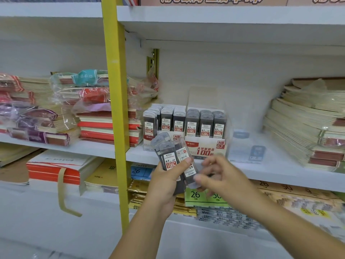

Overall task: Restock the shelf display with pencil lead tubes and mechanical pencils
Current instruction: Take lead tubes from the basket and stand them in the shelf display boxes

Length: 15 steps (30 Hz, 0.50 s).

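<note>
Grips a fanned bundle of 0.7 HB pencil lead tubes [169, 157] in the left hand [165, 186], fingers curled behind the tubes and thumb pressed across the front labels, caps pointing up and far. Pinches the lower cap of one upside-down tube [189, 173] between thumb and curled fingers [211, 161] of the right hand [224, 176], that tube touching the bundle's right side; blurred here, so cannot tell how firm the pinch is. Holds both hands near the front edge of a white shelf [280, 171], in front of two card display boxes standing side by side: a 0.5 HB box [176, 137] on the left and a 0.7 HB box [205, 147] on the right, each filled with rows of upright tubes. Just right of them, a clear plastic box [240, 146] with a lone tube [258, 152] at its front. Further left, past a yellow upright post [116, 90], stacked red-spined notebooks [110, 126]; at far right, a leaning pile of cream notebooks [308, 128].
</note>
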Each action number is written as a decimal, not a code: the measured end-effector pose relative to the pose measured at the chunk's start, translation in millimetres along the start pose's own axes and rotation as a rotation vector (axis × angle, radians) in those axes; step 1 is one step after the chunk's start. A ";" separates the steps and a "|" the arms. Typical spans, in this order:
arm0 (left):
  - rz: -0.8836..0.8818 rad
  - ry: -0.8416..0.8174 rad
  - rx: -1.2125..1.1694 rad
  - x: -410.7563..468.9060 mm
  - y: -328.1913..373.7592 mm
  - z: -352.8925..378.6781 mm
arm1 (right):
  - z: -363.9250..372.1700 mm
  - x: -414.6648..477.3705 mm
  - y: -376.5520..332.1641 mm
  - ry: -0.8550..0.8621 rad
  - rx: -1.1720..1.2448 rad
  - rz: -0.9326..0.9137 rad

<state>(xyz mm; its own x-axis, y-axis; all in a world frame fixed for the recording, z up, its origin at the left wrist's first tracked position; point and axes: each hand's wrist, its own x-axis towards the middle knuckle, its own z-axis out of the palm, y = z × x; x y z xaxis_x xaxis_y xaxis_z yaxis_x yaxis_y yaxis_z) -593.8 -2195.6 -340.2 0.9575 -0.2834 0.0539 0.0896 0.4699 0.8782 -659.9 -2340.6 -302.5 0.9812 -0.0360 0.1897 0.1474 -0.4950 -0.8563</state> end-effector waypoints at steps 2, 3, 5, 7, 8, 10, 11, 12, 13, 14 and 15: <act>-0.003 -0.008 0.002 -2.5 -1.2 2.8 | 12.9 -3.0 10.3 0.044 0.178 0.059; -0.003 -0.010 -0.006 -3.0 -1.3 3.5 | 14.2 -3.1 12.1 0.080 0.215 0.068; 0.005 -0.002 -0.043 -2.3 0.0 2.1 | 10.1 -3.0 12.3 0.120 0.265 0.072; 0.015 0.023 -0.066 0.9 2.7 -2.8 | 0.5 -1.9 11.4 0.150 0.301 0.082; 0.017 0.038 -0.065 2.8 3.6 -5.7 | -5.3 -1.5 10.5 0.162 0.295 0.079; 0.005 0.064 -0.034 6.5 3.5 -9.9 | -17.1 -0.2 8.7 0.178 0.264 0.036; -0.005 0.068 -0.008 7.8 2.5 -10.5 | -22.2 0.7 7.8 0.184 0.257 0.005; -0.012 0.064 0.021 8.3 1.3 -10.3 | -26.2 1.6 6.6 0.192 0.258 -0.029; -0.015 0.054 0.051 8.2 0.1 -9.4 | -29.0 2.5 4.7 0.203 0.261 -0.060; -0.013 0.040 0.077 7.5 -1.1 -8.8 | -31.1 3.7 2.7 0.218 0.265 -0.086; -0.011 0.021 0.096 6.8 -1.9 -8.3 | -33.1 4.7 -0.2 0.238 0.267 -0.111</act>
<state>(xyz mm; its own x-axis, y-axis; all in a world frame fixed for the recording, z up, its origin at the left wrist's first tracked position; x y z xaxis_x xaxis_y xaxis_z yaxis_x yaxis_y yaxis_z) -585.2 -2191.5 -345.4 0.9623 -0.2698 0.0349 0.0744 0.3845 0.9201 -659.5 -2369.4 -285.5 0.9055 -0.2114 0.3679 0.3093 -0.2648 -0.9134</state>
